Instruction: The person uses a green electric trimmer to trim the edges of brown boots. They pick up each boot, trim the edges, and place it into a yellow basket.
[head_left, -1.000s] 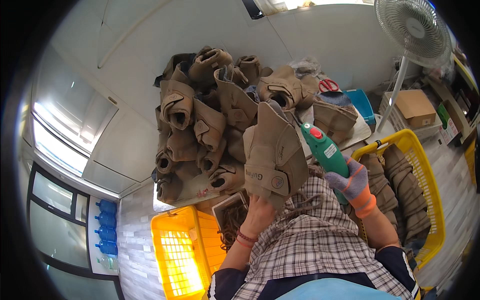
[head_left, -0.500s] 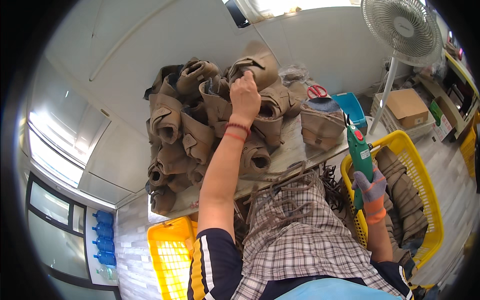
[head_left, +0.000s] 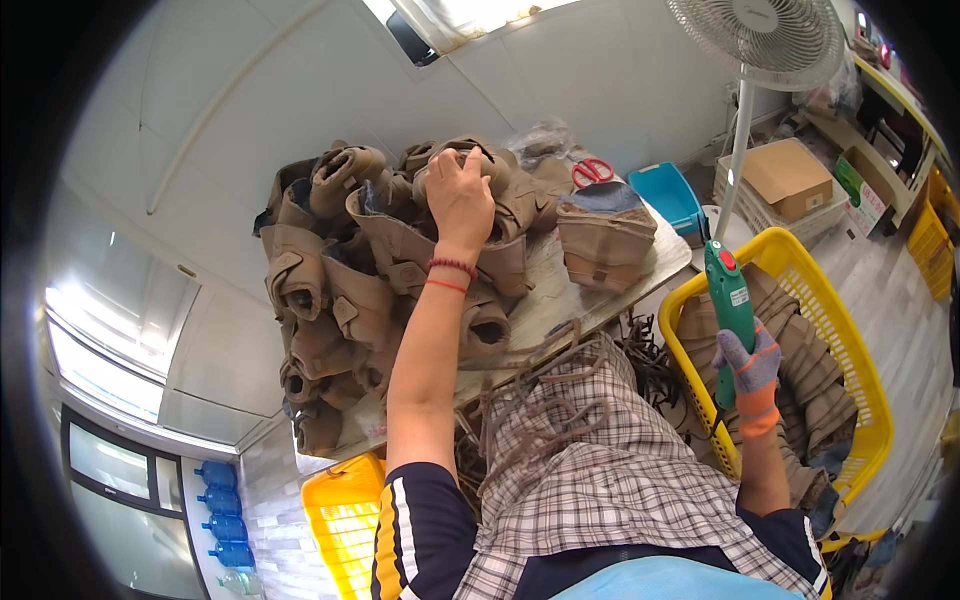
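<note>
My left hand [head_left: 460, 200], bare and with red bands at the wrist, rests on top of a heap of brown sewn pieces [head_left: 395, 245]. Its bent fingers grip a rolled brown sewn piece [head_left: 490, 165] at the back of the heap. Several pieces are rolled into tubes, and bluish lining shows in some. In a grey and orange glove, my right hand [head_left: 752, 365] is wrapped around a green electric cutter [head_left: 729, 290] with a red button. The cutter points upward over a yellow basket [head_left: 880, 400]; its tip is hard to make out.
A separate brown piece with blue lining [head_left: 605, 235], red-handled scissors [head_left: 592, 172] and a blue bin [head_left: 665, 195] are at the table's right end. Behind the basket stands a white fan [head_left: 755, 40]. Brown strips [head_left: 560, 385] lie across my checked apron.
My left hand has lowered the rolled brown piece from above the heap onto its top. My right hand still holds the cutter. The whole view has shifted a little.
</note>
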